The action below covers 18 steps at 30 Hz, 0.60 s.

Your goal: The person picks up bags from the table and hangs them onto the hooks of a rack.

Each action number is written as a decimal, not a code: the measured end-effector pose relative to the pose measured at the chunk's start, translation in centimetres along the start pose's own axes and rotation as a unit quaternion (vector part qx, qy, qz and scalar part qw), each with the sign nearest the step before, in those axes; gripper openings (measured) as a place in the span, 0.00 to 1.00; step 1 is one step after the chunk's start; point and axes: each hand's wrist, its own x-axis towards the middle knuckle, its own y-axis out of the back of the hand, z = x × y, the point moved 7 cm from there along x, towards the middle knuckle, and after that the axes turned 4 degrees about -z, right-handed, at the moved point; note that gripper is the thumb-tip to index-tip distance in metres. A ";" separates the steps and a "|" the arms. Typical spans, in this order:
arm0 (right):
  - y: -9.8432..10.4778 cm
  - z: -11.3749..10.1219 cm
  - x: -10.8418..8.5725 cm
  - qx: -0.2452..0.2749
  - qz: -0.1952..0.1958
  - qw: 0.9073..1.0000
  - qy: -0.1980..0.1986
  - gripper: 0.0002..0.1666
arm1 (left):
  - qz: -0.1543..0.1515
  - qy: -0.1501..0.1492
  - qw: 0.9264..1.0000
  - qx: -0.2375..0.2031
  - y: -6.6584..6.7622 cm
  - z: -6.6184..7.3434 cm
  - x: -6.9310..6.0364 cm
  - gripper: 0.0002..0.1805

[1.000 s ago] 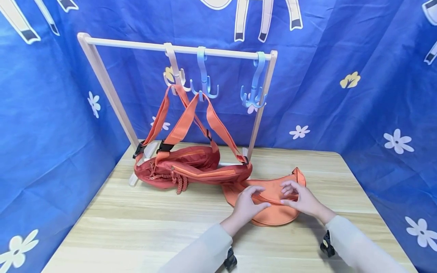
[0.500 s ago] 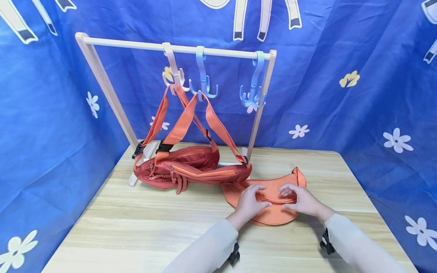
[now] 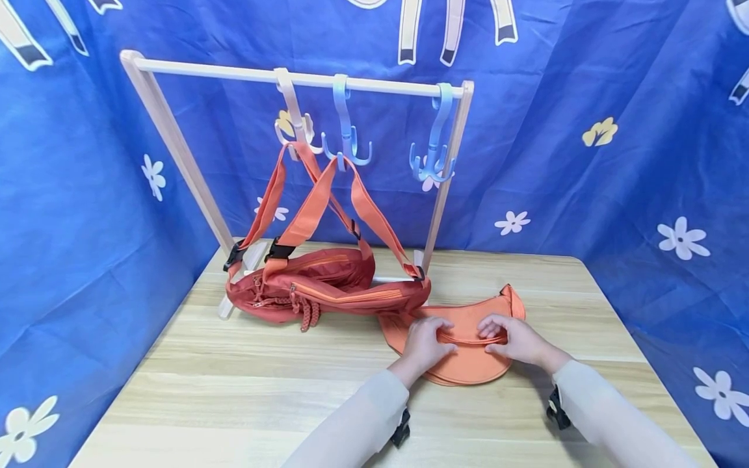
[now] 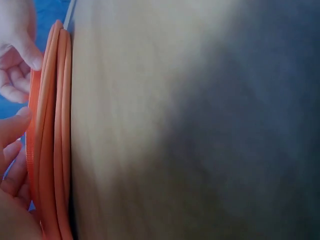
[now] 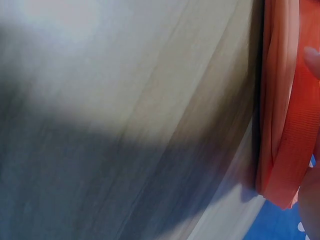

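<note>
An orange bag (image 3: 465,369) lies flat on the table right of the rack, its zipper seam running between the hands. My left hand (image 3: 422,344) rests on its left part, thumb and curved fingers apart on either side of the seam. Facing it, my right hand (image 3: 517,339) touches the right part in a similar pose. In the left wrist view, fingers of both hands lie along the layered orange bag (image 4: 47,150). The right wrist view shows an orange strap (image 5: 300,125) along the bag beside part of a hand (image 5: 312,200).
Behind stands a rack (image 3: 210,70) with a white hook (image 3: 292,107), a blue hook (image 3: 344,117) and another blue hook (image 3: 435,136). Two red bags, one at the front (image 3: 351,298) and one behind (image 3: 328,266), rest on the table (image 3: 234,390), their orange straps looped up to the left two hooks.
My left hand has shifted slightly, its forearm moving right. The thumbs and fingers of both hands have come a little closer together over the seam. The view has moved slightly.
</note>
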 end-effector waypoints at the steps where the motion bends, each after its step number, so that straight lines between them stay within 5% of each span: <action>1: 0.1 -0.5 0.0 -0.001 -0.003 1.000 -0.002 0.19 | 0.001 -0.001 1.000 0.003 0.0 -0.1 0.0 0.20; 6: 0.4 -1.6 0.2 -0.003 -0.012 1.000 -0.013 0.16 | 0.006 -0.009 1.000 0.008 -0.2 -0.2 0.2 0.17; 12: 0.0 1.7 0.4 -0.014 -0.006 1.000 -0.009 0.15 | 0.020 -0.026 0.999 -0.007 -0.1 -0.3 0.2 0.12; 18: 0.2 1.7 0.5 -0.005 -0.008 1.000 0.011 0.13 | 0.015 -0.013 0.999 -0.025 -0.2 -0.5 0.2 0.08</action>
